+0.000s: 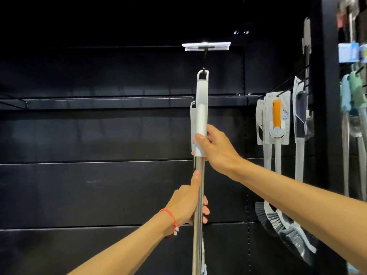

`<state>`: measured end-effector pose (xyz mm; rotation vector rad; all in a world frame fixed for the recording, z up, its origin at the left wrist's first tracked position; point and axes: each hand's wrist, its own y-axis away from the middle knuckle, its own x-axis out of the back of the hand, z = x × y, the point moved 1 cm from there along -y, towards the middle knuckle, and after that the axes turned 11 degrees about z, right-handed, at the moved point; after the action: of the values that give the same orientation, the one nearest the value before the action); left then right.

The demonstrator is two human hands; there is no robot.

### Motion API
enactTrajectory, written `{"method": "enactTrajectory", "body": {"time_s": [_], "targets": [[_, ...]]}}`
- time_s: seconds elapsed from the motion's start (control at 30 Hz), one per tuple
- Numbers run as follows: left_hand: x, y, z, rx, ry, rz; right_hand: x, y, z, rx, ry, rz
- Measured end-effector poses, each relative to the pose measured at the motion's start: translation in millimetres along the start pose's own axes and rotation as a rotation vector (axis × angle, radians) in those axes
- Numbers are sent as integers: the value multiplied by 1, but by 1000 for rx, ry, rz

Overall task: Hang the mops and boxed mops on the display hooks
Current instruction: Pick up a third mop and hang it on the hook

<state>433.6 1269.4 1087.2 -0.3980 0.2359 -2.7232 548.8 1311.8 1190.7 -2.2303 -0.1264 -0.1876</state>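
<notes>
A mop with a white grip and a steel pole stands upright at the centre. The loop at its top end sits at the tip of a black display hook under a white price-tag holder. My right hand grips the lower end of the white grip. My left hand holds the steel pole below it, thumb pointing up along the pole. A second white mop handle hangs just behind the first, mostly hidden.
Dark slat-wall panels fill the left and centre. On the right, carded brushes with an orange grip and long-handled brooms hang from hooks. More cleaning tools hang at the far right past a black upright.
</notes>
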Motion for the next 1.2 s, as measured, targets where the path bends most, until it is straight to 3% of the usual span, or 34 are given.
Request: {"method": "enactTrajectory", "body": {"time_s": [0.17,0.27,0.4,0.63,0.97,1.2], "targets": [[4,-2,-8,9,-3,-3,-11,-2,13,-32,32,9],[8,-3,-15,-201,84,63,-9,-2,21,7,87,70],[8,-14,-29,-434,82,190,-11,0,35,86,153,289],[-11,-60,-46,-409,91,272,-16,-25,70,127,200,390],[-32,-141,-64,-405,126,387,-46,-86,139,62,235,370],[-30,-180,-81,-364,143,411,-56,-100,183,101,117,318]]}}
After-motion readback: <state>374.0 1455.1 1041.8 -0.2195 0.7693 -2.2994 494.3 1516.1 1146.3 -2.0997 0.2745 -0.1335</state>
